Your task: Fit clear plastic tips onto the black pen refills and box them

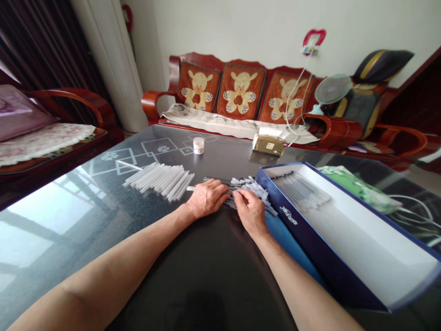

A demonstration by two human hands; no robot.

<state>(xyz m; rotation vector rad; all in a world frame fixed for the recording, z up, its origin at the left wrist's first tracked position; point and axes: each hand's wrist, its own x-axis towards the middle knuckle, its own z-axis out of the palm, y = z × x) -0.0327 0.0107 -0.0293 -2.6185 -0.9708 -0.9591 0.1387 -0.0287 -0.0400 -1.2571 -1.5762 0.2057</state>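
While both forearms reach across the dark, glossy desk point(203, 257), the person's hands come close together near its middle. The left hand point(207, 198) has its grip curled closed around a slender white tube point(190, 188), one end of which pokes out to the left. The right hand point(251, 212) bends its thumb and forefinger toward the left one; how tightly that grip is closed, and on what, cannot be told.

Just to the right stands a long, lidless navy gift box point(324, 250), white inside, with pale lettering on its near wall. Toward its far end lies a row of thin grey rods point(305, 191) with dark tips, side by side on the white floor. A blue panel point(287, 243) lies flat alongside that wall. Right behind the right hand, a loose heap of pale, dark-tipped tubes point(257, 187) spreads beside the box. Left of the left hand, many translucent white tubes point(161, 180) lie in a slanting row.

Past the box rests a green plastic packet point(358, 188). Farther back stand a small white jar point(198, 147), its contents indistinct, and a gold tissue box point(269, 145) with white tissue at its top. Beyond the desk is a wooden sofa point(153, 102).
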